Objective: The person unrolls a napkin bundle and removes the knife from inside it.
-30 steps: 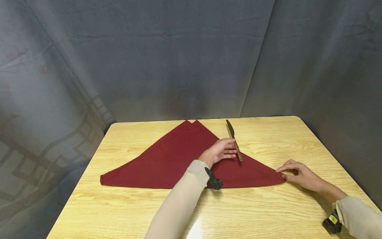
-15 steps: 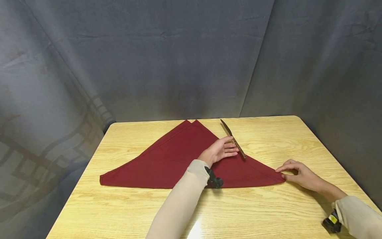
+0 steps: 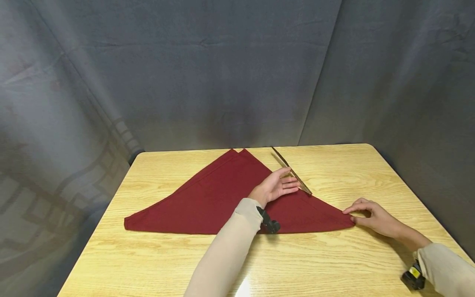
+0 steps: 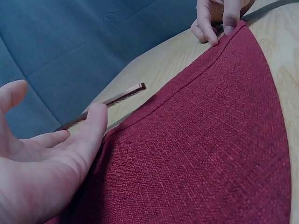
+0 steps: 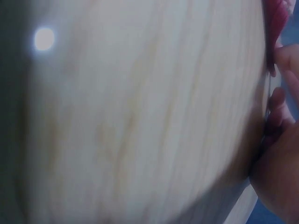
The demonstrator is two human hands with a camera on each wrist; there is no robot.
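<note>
Knife (image 3: 291,170) at left hand (image 3: 273,186) — beside napkin (image 3: 222,194) (red).

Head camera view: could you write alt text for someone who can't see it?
A dark red napkin folded into a triangle lies on a wooden table. The left hand rests open on it, fingertips against a knife along its right edge, while the right hand pinches its right corner.
</note>
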